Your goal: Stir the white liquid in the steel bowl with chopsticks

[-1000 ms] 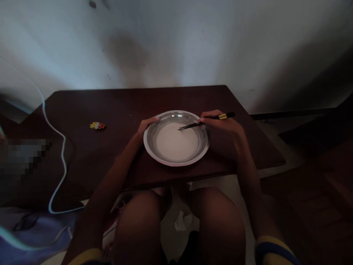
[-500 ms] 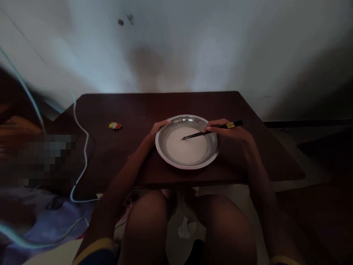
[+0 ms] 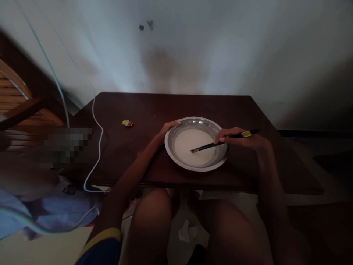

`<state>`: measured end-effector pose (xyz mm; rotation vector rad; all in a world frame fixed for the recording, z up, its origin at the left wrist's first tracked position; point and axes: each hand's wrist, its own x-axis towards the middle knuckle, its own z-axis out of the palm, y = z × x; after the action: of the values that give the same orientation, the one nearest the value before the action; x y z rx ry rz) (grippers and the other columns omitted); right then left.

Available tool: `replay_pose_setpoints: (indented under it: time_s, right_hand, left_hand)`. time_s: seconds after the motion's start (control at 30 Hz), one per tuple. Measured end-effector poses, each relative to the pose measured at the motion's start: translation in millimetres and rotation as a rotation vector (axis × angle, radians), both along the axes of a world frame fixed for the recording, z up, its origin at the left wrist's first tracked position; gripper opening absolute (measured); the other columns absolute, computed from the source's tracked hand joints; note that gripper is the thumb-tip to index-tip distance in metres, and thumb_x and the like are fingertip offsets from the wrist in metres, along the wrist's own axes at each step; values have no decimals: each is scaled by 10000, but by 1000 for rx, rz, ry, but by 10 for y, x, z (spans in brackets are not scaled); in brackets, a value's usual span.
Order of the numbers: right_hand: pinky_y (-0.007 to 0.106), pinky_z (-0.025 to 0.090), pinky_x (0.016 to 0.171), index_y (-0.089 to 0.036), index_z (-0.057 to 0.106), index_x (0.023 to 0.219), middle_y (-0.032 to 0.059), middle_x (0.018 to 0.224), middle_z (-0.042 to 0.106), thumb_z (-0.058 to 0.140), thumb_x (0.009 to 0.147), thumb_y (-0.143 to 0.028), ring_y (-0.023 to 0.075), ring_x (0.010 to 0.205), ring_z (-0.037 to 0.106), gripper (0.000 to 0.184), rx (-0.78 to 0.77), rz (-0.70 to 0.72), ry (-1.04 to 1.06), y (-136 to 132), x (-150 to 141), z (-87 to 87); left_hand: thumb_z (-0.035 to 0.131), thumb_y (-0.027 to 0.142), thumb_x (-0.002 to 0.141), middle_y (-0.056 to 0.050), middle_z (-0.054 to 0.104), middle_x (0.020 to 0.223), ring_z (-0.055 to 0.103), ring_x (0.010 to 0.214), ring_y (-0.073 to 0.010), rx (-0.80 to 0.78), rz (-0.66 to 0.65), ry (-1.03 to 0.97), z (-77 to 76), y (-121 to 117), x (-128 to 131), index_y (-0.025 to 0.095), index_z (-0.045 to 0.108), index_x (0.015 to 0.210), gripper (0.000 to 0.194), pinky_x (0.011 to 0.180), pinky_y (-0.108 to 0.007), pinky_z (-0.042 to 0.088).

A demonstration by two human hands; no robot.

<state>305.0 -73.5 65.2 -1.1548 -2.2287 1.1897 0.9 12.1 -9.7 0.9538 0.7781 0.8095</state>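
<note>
A shallow metal bowl (image 3: 217, 159) with a white liquid in it sits near the front edge of a dark wooden table (image 3: 143, 110). My left hand (image 3: 168, 127) grips the bowl's left rim, fingers curled over it. My right hand (image 3: 239, 138) rests at the bowl's right rim and is closed on a pair of black chopsticks (image 3: 209, 146) with yellow bands near the top. The chopstick tips dip into the white liquid near the bowl's middle.
A small yellow and red object (image 3: 127, 123) lies on the table to the left. A pale cable (image 3: 97, 147) runs down over the table's left edge. A wooden chair (image 3: 19, 103) stands at far left. The wall is close behind the table.
The view has swung left, so the bowl and table sit further right in the picture. The chopstick tips have moved from the upper right of the liquid towards its lower middle.
</note>
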Motion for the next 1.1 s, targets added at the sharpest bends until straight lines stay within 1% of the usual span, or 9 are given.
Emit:
replay_pose_setpoints:
  time_s: [0.07,0.23,0.4,0.57,0.7,0.77,0.83,1.0,1.1]
  right_hand:
    - [321,493,804,-212,780,877,52,919,735,650,848,-561,210,915,647,373,-37,-37,6,-5,64,39]
    - [335,473,879,-226,761,819,38,919,737,655,829,-554,225,971,643,344,22,-289,85,-1,34,11]
    - [345,485,840,-237,771,868,46,960,737,625,844,-550,235,977,636,346,23,-211,72,20,-158,-71]
    - [363,466,919,-232,756,803,33,893,723,627,845,-537,224,962,643,334,119,-345,91,36,9,-32]
    - [355,477,867,-222,771,770,42,841,710,666,810,-568,209,879,642,364,59,-183,70,-7,122,33]
    - [348,485,868,-222,784,828,48,896,728,645,830,-572,210,905,652,377,-2,-45,52,-14,36,22]
    - [351,481,908,-228,785,886,49,956,740,603,861,-572,218,963,654,390,15,-7,31,2,-93,-18]
    - [380,457,934,-216,765,894,62,974,730,559,882,-571,239,997,641,411,178,-315,10,66,-142,-89]
    - [375,462,923,-214,755,847,53,942,735,587,860,-579,239,982,645,402,148,-349,19,49,35,-36]
  left_hand:
    - [606,249,794,-68,769,842,697,759,-210,6,-8,-7,-11,6,3,135,730,1113,361,727,-291,531]
    - [622,260,771,-85,770,888,698,801,-223,29,-34,-15,-9,14,7,96,709,1149,422,781,-316,528]
    - [607,258,778,-62,772,904,697,862,-227,31,-11,13,-28,35,-9,131,723,1141,402,799,-309,518]
    - [635,272,753,-78,767,914,698,865,-231,29,-18,6,-44,53,-11,116,712,1149,433,821,-320,514]
    - [634,286,767,-74,762,879,696,833,-227,52,-32,11,-40,41,-11,119,704,1152,425,806,-319,510]
    - [637,300,780,-71,757,844,696,824,-234,59,-26,21,-33,30,-10,122,705,1150,416,799,-322,511]
    - [635,301,783,-69,756,829,697,830,-241,62,-17,28,-24,22,-8,124,707,1147,411,796,-324,514]
    - [621,271,772,-83,766,875,699,864,-245,43,-4,19,9,6,9,116,714,1124,396,793,-314,523]
    - [598,247,774,-81,764,861,703,838,-240,21,11,24,29,-8,21,118,723,1104,375,771,-309,531]
